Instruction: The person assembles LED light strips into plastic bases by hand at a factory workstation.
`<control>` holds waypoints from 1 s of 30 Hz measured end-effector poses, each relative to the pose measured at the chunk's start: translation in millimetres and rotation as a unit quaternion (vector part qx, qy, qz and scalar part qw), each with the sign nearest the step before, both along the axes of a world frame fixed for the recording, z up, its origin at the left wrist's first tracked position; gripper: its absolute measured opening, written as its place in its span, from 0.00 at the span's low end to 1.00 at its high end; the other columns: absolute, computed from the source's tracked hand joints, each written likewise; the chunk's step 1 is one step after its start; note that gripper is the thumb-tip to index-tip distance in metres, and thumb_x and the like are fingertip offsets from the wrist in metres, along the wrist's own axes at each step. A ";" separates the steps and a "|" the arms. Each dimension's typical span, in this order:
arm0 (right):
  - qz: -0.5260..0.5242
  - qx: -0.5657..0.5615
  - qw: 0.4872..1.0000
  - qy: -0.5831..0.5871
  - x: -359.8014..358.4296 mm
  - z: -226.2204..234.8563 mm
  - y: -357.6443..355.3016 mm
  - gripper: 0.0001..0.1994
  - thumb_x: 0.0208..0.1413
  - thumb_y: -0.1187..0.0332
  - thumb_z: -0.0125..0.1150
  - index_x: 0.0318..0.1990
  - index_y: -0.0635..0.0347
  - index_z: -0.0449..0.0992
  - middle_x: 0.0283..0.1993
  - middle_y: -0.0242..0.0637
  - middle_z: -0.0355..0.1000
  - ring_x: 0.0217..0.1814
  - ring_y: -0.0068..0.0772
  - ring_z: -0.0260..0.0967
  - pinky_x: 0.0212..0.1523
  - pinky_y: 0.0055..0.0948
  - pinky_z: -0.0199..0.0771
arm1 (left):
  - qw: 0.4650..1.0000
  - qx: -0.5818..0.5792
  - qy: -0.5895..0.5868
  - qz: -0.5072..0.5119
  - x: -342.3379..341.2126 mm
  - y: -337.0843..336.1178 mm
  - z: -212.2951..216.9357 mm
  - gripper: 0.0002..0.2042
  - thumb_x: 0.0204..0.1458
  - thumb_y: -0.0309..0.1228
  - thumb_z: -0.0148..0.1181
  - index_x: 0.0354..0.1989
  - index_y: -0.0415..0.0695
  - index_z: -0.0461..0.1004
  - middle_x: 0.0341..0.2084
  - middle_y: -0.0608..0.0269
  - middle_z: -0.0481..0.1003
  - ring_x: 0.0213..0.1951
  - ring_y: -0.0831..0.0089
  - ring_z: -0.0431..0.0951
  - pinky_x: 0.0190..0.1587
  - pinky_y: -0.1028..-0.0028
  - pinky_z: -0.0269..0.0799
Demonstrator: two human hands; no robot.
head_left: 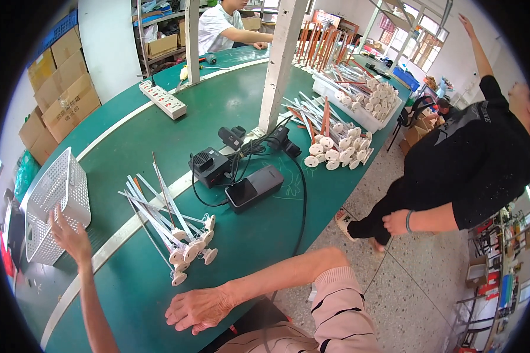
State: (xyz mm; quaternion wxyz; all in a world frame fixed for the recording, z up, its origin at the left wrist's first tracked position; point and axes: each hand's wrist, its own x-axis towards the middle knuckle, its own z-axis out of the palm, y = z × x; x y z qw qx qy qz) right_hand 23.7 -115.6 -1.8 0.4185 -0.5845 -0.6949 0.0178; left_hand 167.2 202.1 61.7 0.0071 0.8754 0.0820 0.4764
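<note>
My left hand [72, 240] is raised at the near side of a white perforated plastic basket [76, 197], fingers stretched and apart. Whether the fingertips touch the basket cannot be told. My right hand [199, 308] rests palm down near the table's edge, its fingers loosely spread and nothing visible in them. Between the hands, a little farther off, lies a loose bundle of thin white and brown rods with round white disc ends [185, 250]. The discs point toward me, and the rods fan out away from me.
On the green table [129, 288] stand a black power bank [254, 187], a black charger [209, 166] and tangled cables. Beyond are a white post [277, 70], a power strip [162, 100], more disc-ended rods [338, 147] and a filled white tray [359, 112]. A person in black [465, 159] stands at right; another sits behind.
</note>
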 end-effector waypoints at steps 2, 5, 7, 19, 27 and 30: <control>0.000 0.012 1.000 0.012 1.9 0.5 0.6 0.15 0.48 0.62 0.67 0.41 0.61 0.77 0.52 0.41 0.73 0.60 0.44 0.66 0.60 0.43 0.62 | 0.993 -0.036 0.038 -0.106 -22.8 -26.9 -23.5 0.36 0.41 0.15 0.59 0.64 0.46 0.61 0.62 0.49 0.60 0.65 0.53 0.57 0.65 0.59 0.54; 0.018 -0.018 0.998 0.063 1.6 14.2 -6.7 0.15 0.49 0.66 0.65 0.44 0.62 0.74 0.48 0.40 0.73 0.57 0.45 0.67 0.56 0.42 0.67 | 0.941 -0.206 0.155 -0.218 -62.7 -85.5 -37.8 0.35 0.41 0.13 0.56 0.64 0.44 0.61 0.60 0.50 0.61 0.64 0.54 0.59 0.66 0.62 0.53; 0.003 -0.070 0.994 0.079 -0.1 46.5 -23.8 0.14 0.50 0.66 0.65 0.43 0.61 0.75 0.46 0.39 0.74 0.54 0.43 0.68 0.53 0.41 0.68 | 0.926 -0.263 0.163 -0.217 -70.0 -91.3 -36.2 0.35 0.41 0.12 0.55 0.63 0.44 0.61 0.60 0.51 0.61 0.63 0.56 0.60 0.65 0.63 0.55; -0.316 -0.046 0.811 0.490 -41.1 93.0 -205.8 0.05 0.55 0.73 0.62 0.34 0.65 0.81 0.33 0.36 0.79 0.36 0.24 0.76 0.37 0.24 0.74 | 0.847 -0.468 0.066 -0.246 -74.9 -67.3 -66.4 0.26 0.45 0.11 0.52 0.56 0.40 0.69 0.48 0.60 0.72 0.50 0.69 0.72 0.55 0.71 0.66; -0.515 0.125 0.686 0.498 -54.3 46.7 -259.3 0.07 0.54 0.70 0.63 0.30 0.67 0.79 0.28 0.36 0.76 0.30 0.23 0.74 0.35 0.23 0.73 | 0.852 -0.462 0.077 -0.235 -75.5 -65.0 -67.5 0.26 0.42 0.11 0.52 0.53 0.38 0.71 0.46 0.61 0.73 0.48 0.69 0.72 0.55 0.72 0.65; -0.538 0.141 0.673 0.488 -46.4 30.5 -255.4 0.07 0.55 0.69 0.62 0.31 0.66 0.79 0.26 0.35 0.76 0.28 0.22 0.73 0.33 0.23 0.72 | 0.857 -0.451 0.076 -0.239 -75.3 -65.0 -64.5 0.24 0.42 0.11 0.52 0.52 0.39 0.71 0.45 0.61 0.73 0.48 0.70 0.72 0.55 0.72 0.65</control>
